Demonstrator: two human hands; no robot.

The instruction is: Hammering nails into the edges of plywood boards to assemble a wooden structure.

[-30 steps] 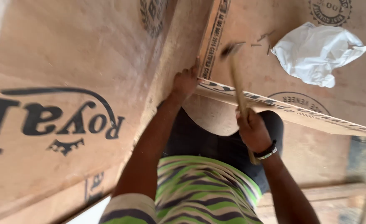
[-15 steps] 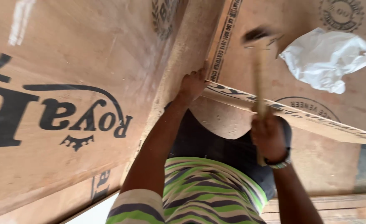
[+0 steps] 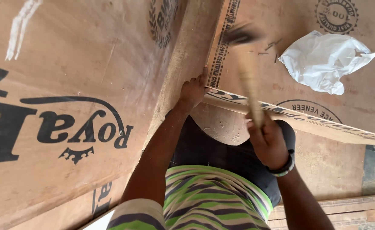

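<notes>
Rough plywood sheets [image 3: 89,64], wooden hammer [image 3: 249,72], crumpled white bag [image 3: 323,64]

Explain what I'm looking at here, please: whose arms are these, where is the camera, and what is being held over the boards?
There is no machine here. The one view comes from a camera worn on a person's head, looking down at that person's own two bare hands. The left hand presses on the corner of a narrow plywood strip, which lies across a big plywood sheet with printed marks. The right hand, with a wristband, grips the wooden handle of a hammer; its head is blurred. Farther off on the boards lie a crumpled white plastic bag and a few loose nails. At the bottom you see the person's green striped shirt.
</notes>
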